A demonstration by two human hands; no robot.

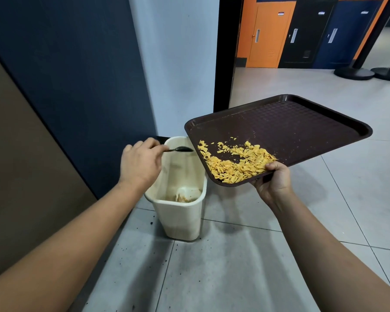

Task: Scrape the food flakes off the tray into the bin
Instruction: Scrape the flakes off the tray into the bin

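Two containers matter here: a cream plastic bin (pixel 178 212) standing on the tiled floor (pixel 234 255), and a dark brown tray (pixel 291 129) held in the air to its right. The bin is tall and rectangular with a rounded rim; at its bottom lies a small patch of yellowish scraps, and its inner walls are smeared brown. The tray is a flat rectangle with rounded corners, a raised lip and a fine textured surface. It tilts down toward its near left corner, which overhangs the bin's right edge. The food flakes (pixel 234 163), thin, yellow and irregular, are heaped in that low corner, with a few scattered farther up.

The right hand (pixel 274 183) grips the tray's near edge, thumb on top beside the flakes and fingers curled underneath. The left hand (pixel 140 162) is curled round the handle of a dark spoon (pixel 180 149), whose bowl hangs over the bin opening, just short of the tray's left edge.

A dark blue wall panel (pixel 77 64) and a pale wall (pixel 178 64) stand behind the bin. Black specks dot the floor near it. Far right, through a black-framed doorway, are an orange door (pixel 266 37), dark doors and two black stanchion bases (pixel 356 73).
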